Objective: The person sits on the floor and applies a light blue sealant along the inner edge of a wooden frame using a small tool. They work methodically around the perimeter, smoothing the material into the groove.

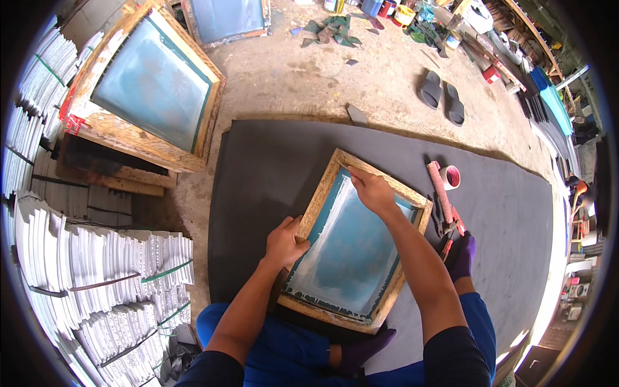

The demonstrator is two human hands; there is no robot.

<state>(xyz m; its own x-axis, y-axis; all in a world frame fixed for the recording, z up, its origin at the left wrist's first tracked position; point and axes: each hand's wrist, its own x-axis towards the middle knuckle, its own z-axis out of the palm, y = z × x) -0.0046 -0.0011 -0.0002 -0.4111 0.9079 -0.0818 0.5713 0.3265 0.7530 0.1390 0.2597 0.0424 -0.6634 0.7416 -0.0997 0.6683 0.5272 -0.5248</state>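
Note:
A wooden silk-screen frame with blue-green mesh lies tilted across my lap and the black mat. My left hand is closed around its left rail, thumb over the inner edge. Near the frame's far left inner corner, my right hand is closed, with its fingertips at the edge where mesh meets wood. Whatever that hand pinches is hidden. Right of the frame lie a tape roll, a reddish rolled stick and red-handled pliers, with another red-and-black hand tool beside them.
A black mat spreads under me. Bundled white stacks rise on the left, near another screen frame leaning there. A third frame stands farther back. Slippers, rags and paint cans are on the floor beyond.

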